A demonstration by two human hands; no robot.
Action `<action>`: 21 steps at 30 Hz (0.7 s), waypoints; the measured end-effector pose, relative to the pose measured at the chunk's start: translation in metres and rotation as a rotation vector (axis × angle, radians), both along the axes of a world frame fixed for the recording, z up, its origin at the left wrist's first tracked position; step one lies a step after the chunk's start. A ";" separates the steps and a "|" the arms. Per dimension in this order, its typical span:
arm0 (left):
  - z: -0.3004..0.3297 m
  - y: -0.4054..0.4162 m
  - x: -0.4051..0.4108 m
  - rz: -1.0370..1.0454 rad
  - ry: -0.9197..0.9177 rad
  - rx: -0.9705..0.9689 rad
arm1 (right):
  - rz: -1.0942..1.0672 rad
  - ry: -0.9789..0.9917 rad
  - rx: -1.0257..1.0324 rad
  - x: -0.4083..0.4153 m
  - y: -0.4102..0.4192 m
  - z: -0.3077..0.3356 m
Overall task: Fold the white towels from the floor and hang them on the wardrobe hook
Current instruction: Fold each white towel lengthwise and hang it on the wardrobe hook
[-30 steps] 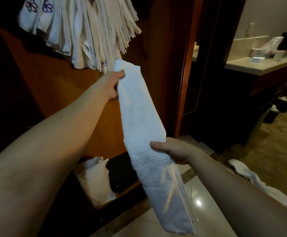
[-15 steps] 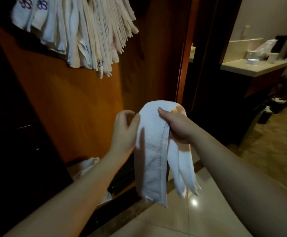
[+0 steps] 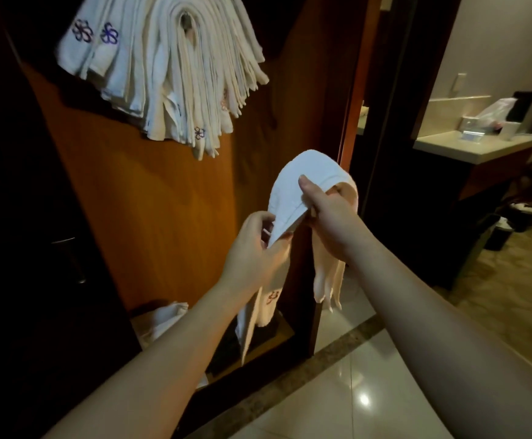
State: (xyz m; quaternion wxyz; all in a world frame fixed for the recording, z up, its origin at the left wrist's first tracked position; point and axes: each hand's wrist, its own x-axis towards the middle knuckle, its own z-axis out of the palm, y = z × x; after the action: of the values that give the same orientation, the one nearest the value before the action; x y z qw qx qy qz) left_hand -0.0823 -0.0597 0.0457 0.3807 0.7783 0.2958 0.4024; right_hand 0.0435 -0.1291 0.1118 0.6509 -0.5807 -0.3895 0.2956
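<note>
Head view
Towel in hand: white towel [image 3: 302,188], folded to a narrow strip and draped in an arch over the right hand, in front of the wooden wardrobe panel [image 3: 150,217].
Long axis: runs up from the left hand, over a rounded crest, then down behind the right hand; both ends point to the floor.
Ends: one tail hangs below the left hand and bears a reddish flower emblem; the other hangs below the right wrist in thin strips.
Left hand [image 3: 255,251]: fingers curled, pinching the towel's lower near edge.
Right hand [image 3: 328,217]: thumb on top, fingers under the crest, gripping the fold.
Hung towels [image 3: 169,74]: thick fanned bundle over the wardrobe hook at upper left, several with purple flower emblems.
Wardrobe shelf: a pale crumpled bag [image 3: 160,321] at the bottom.
Bench [image 3: 467,150]: pale top at right, carrying small items.
Floor [image 3: 353,400]: glossy tile.
</note>
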 end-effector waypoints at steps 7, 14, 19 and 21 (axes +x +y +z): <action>0.030 0.011 -0.005 0.021 0.029 0.087 | -0.168 -0.122 0.004 0.001 -0.003 -0.010; 0.047 0.004 0.000 0.089 0.065 0.416 | -0.141 0.162 0.121 -0.008 0.004 -0.031; 0.031 0.004 -0.001 0.108 0.129 0.655 | -0.239 0.039 0.057 -0.017 0.007 -0.020; 0.028 0.015 -0.004 0.154 0.155 0.709 | -0.270 -0.138 -0.039 -0.017 0.001 -0.015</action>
State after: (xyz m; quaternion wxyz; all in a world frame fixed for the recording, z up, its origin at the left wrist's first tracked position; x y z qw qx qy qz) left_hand -0.0863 -0.0447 0.0737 0.0326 0.8654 0.2238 0.4472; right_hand 0.0265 -0.1277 0.0969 0.6450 -0.6593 -0.3458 0.1723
